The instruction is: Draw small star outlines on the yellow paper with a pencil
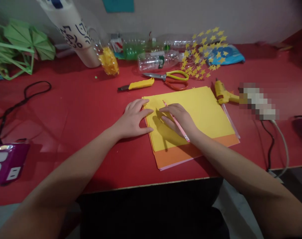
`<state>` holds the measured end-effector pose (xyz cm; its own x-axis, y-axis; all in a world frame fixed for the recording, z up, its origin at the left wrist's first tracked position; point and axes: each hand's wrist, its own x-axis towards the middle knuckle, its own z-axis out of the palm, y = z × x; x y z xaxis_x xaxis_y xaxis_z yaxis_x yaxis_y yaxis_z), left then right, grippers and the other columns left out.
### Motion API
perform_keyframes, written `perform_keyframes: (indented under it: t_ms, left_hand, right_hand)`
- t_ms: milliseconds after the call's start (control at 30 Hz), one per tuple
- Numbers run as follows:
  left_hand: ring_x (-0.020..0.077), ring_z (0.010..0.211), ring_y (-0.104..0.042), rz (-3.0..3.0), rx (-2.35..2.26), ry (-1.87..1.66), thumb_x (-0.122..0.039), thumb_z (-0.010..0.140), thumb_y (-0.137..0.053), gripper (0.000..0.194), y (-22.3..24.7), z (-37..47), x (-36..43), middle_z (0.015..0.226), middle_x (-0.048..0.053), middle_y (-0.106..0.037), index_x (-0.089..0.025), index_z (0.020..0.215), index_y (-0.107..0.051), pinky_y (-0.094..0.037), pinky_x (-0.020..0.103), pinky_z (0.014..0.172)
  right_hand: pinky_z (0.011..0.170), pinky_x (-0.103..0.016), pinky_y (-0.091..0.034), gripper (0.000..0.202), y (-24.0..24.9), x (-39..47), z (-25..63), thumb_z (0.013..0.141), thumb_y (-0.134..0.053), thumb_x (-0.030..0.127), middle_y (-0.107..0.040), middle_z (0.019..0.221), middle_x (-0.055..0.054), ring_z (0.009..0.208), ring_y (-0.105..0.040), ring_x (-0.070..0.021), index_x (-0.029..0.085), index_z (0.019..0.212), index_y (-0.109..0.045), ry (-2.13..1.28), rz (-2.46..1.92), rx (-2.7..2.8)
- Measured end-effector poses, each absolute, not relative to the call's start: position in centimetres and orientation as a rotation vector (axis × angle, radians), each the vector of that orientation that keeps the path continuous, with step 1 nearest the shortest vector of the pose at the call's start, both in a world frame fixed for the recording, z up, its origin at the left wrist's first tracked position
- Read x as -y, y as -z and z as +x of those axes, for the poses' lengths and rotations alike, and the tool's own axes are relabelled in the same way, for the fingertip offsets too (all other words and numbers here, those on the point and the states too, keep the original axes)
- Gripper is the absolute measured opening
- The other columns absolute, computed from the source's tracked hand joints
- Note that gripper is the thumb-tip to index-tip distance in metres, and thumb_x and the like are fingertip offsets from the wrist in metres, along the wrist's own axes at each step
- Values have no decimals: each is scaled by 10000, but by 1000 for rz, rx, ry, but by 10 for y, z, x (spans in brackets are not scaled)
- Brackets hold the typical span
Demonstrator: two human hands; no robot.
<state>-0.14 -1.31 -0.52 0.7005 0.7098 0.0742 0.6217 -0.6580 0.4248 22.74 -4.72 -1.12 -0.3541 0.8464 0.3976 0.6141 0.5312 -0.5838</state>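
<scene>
My left hand (134,119) rests with fingers spread at the left edge of a stack of yellow paper (200,113), its fingertips on the sheet. An orange sheet (173,157) and a thin pink-white edge show beneath the yellow ones. Over the stack, my right hand (179,118) holds a pink pencil (180,127) with its eraser end toward me and its point up and left. The pencil lies slanted across the hand; whether the tip touches the paper I cannot tell.
Behind the paper lie a yellow box cutter (141,84), scissors (175,75), clear plastic bottles (153,61) and yellow paper stars (203,54). A glue gun (223,93) and a power strip (259,101) sit right. Left are a white tumbler (74,36) and a purple device (12,162).
</scene>
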Motion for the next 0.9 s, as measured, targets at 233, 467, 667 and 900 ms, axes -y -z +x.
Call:
perform_keyframes:
  t_ms: [233, 467, 667, 900]
  left_hand:
    - [289, 1319, -437, 2229, -1374, -423, -310, 851, -601, 489, 2, 10, 2, 1399, 142, -489, -152, 1303, -502, -348, 450, 1121]
    - [310, 1219, -493, 2110, -1568, -255, -320, 747, -694, 654, -11, 31, -31, 1336, 174, -473, -103, 1321, -468, -412, 417, 1048]
    - [310, 1274, -432, 2210, -1570, -72, -316, 707, -705, 560, -20, 44, -26, 1268, 103, -505, -178, 1231, -563, -374, 382, 1072]
    - [294, 1070, -593, 2120, -1646, 202, -354, 642, -765, 526, -32, 45, -27, 1116, 107, -609, -167, 1096, -579, -487, 334, 861]
  right_hand:
    - [814, -365, -479, 133, 23, 37, 228, 866, -539, 173, -729, 922, -76, 845, -625, -226, 199, 951, -637, -340, -1144, 2196]
    - [629, -270, -422, 138, 15, 48, 221, 827, -523, 188, -674, 733, -45, 664, -591, -184, 204, 843, -660, -337, -1369, 2112]
    - [610, -253, -391, 153, 2, 44, 230, 822, -525, 220, -693, 749, -34, 672, -608, -181, 213, 838, -677, -381, -1546, 2060]
    - [647, -280, -402, 169, 9, 40, 238, 824, -528, 162, -696, 844, -78, 777, -588, -218, 191, 933, -654, -303, -1548, 2094]
